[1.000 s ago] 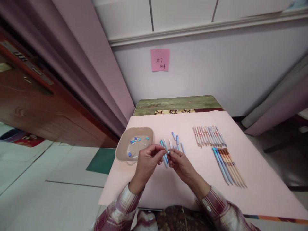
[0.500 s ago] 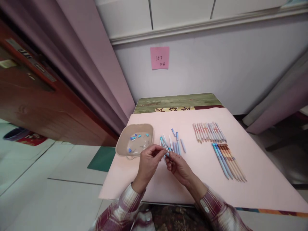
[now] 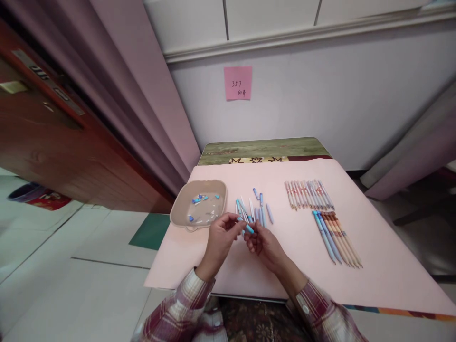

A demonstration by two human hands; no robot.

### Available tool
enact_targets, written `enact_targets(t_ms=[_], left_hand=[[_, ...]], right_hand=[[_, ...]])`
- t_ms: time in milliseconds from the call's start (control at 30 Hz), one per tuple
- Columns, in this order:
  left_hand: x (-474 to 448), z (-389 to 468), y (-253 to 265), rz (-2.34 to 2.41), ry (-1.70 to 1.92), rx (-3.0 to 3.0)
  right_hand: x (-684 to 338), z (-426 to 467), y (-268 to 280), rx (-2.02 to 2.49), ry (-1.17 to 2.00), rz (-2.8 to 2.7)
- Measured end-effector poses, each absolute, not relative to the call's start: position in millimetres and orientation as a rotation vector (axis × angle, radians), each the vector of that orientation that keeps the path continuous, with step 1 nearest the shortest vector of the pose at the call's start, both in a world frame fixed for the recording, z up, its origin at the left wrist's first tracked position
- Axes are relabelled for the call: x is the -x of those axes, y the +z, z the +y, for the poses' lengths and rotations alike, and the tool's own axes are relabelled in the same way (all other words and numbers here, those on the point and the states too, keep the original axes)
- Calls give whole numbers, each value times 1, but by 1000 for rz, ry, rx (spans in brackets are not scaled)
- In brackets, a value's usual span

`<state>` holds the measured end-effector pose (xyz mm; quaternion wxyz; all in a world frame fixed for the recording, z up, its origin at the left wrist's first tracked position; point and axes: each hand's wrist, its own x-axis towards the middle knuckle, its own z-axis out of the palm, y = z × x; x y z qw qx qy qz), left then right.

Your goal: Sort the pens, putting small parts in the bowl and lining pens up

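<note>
Above the near middle of the table, my left hand (image 3: 223, 238) pinches a small bright blue pen part (image 3: 250, 229) between thumb and fingertips. The fingers of my right hand (image 3: 266, 246) are curled closed against the part's other end. Just beyond my hands lie loose pen pieces: light blue barrels (image 3: 263, 217), white refills (image 3: 251, 207) and darker blue upper sections (image 3: 261, 199). My fingers cover some of these pieces. Left of them stands a beige plastic basket (image 3: 178, 204) holding small blue caps or clips (image 3: 200, 199) and tiny pieces too small to make out.
Two rows of whole pens lie at the right: pale patterned pens (image 3: 309, 194) behind, brown-and-cream pens (image 3: 344, 237) and two blue pens (image 3: 326, 237) in front. Pink paper (image 3: 302, 285) covers the table. A pink note (image 3: 238, 83) is on the wall; a wooden door (image 3: 89, 166) stands left.
The blue pen part has been turned between my fingertips, so more of it shows now. My hands stay in nearly the same place; the view has shifted slightly.
</note>
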<state>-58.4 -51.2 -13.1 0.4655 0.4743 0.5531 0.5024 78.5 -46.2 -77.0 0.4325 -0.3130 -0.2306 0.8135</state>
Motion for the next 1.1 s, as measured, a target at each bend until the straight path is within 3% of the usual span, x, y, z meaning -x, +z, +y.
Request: enact_targets(t_ms=[233, 600, 1100], left_hand=[[64, -51, -11, 1462, 1244, -1229], [65, -61, -8, 1518, 1209, -1404], [67, -64, -9, 1397, 1250, -1198]], right_hand=[[-94, -48, -60, 1006, 1425, -975], [-85, -56, -61, 873, 1703, -951], [-82, -58, -62, 871, 1755, -883]])
